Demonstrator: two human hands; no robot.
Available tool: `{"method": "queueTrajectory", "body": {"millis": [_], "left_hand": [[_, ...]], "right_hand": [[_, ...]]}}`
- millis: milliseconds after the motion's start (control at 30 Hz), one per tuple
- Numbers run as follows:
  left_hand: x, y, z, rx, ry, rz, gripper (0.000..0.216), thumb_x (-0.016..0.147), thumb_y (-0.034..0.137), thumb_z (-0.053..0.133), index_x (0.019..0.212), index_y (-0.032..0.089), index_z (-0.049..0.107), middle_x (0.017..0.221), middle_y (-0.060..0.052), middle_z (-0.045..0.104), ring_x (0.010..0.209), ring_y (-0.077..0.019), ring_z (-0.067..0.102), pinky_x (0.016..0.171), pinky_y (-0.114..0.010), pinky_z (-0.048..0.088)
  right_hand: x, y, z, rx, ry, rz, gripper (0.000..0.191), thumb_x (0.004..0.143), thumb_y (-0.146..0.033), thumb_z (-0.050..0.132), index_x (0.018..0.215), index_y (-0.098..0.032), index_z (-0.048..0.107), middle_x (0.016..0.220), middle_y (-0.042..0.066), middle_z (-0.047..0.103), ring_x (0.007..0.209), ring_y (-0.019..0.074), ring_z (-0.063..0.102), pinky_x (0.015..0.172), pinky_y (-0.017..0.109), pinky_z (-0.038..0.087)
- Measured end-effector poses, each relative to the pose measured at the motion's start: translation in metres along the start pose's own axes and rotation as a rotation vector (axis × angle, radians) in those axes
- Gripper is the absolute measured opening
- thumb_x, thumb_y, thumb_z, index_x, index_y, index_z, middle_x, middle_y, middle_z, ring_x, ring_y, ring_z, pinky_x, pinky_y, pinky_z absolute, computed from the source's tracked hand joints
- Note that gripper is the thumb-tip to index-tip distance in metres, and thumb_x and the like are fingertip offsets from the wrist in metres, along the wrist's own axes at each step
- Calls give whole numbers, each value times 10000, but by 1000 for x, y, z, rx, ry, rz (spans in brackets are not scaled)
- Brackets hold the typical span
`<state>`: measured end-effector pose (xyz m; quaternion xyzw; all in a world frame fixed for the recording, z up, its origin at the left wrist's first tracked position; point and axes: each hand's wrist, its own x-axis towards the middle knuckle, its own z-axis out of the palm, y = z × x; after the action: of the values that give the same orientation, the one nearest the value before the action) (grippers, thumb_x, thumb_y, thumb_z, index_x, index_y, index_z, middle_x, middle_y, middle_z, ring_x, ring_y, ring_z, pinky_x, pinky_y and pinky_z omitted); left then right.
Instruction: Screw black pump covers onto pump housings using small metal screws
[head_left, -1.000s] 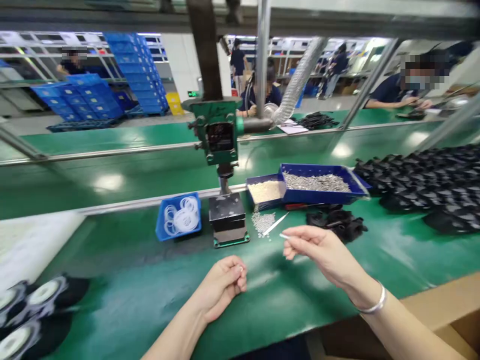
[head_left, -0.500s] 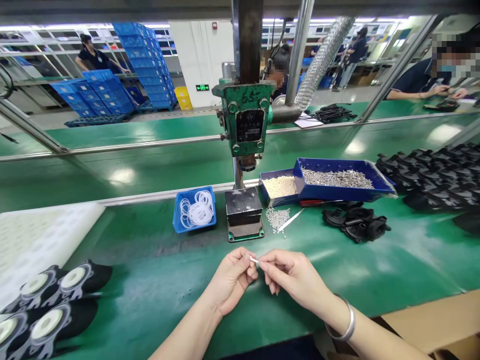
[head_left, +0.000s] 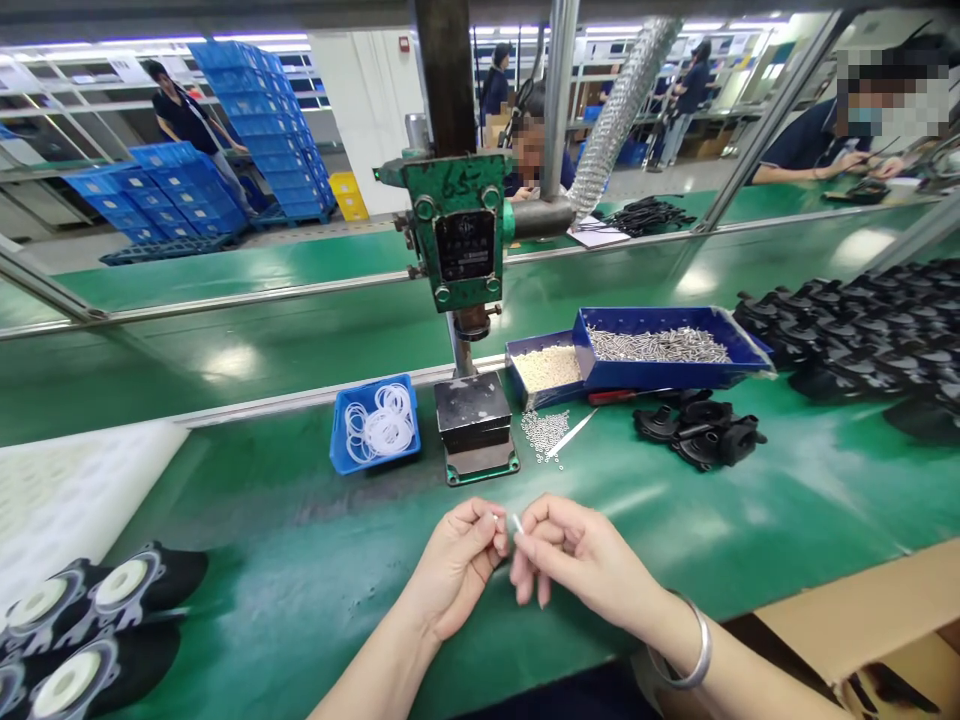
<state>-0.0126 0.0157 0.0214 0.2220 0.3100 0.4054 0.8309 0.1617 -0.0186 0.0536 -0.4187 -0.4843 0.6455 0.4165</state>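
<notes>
My left hand [head_left: 454, 565] and my right hand [head_left: 581, 560] meet over the green bench, just in front of the small press. The right fingers pinch a tiny white pin [head_left: 517, 523]. The left fingertips are pinched on a small pale part [head_left: 493, 519] that is too small to name. The two pieces sit almost tip to tip. Behind my hands stands the green bench press [head_left: 457, 235] with its black block base [head_left: 475, 425].
A blue tray of white rings [head_left: 377, 433] sits left of the press. Right of it are a tray of pale small parts [head_left: 546, 368], a tray of metal pins [head_left: 660, 347], loose metal beads with tweezers [head_left: 550, 432], and black plastic housings [head_left: 701, 432]. Other people work beyond.
One second ago my hands were apart, the right one raised with the pin. They came together in front of the press, and the pin tip now sits beside the left fingertips.
</notes>
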Motion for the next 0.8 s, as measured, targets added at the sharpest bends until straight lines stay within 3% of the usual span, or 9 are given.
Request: {"method": "queueTrajectory", "body": {"millis": [67,133,267,433,567,800], "left_hand": [[0,1,1,-4,12,10,235,734,262,872,835,141,698,669,22,606,606,-62,553,621,-175,473],[0,2,2,-8,20,12,225,733,244,874,837,143,701,691,20,619,614,-54,565,624,-164,479],[-1,1,2,-6,20,-6,210,729,210,874,835,142,707,706,17,633,625,-54,589,631,-160,498],[-2,-1,1,4,-8,-32,185,763,198,848,857,144,697,717,5,656,624,-53,602,657,-161,513],[-3,-2,1,2,-7,-43,187,768,209,846,841,145,686,694,5,662,611,-52,603,643,-153,510],[-4,-1,5,-17,-11,-49,212,744,208,865,804,156,669,666,13,663,605,-56,607,634,-147,511]], "right_hand": [[2,-4,-5,11,111,-108,219,857,-406,722,870,-200,648,904,39,680,775,141,644,655,255,519],[5,-6,-11,15,199,-151,188,824,-365,767,841,-198,682,880,18,639,744,117,584,678,250,489],[9,-3,-14,157,182,-69,195,839,-357,760,891,-195,666,704,-13,630,604,104,540,622,259,467],[10,2,-7,271,175,-95,220,858,-355,742,962,-209,613,767,16,687,677,139,621,611,262,510],[9,0,-3,155,249,-151,173,879,-351,716,901,-194,646,910,40,667,724,127,606,621,252,503],[9,8,5,-104,315,-357,51,903,-256,689,885,-220,658,953,22,552,854,136,574,724,258,504]]}}
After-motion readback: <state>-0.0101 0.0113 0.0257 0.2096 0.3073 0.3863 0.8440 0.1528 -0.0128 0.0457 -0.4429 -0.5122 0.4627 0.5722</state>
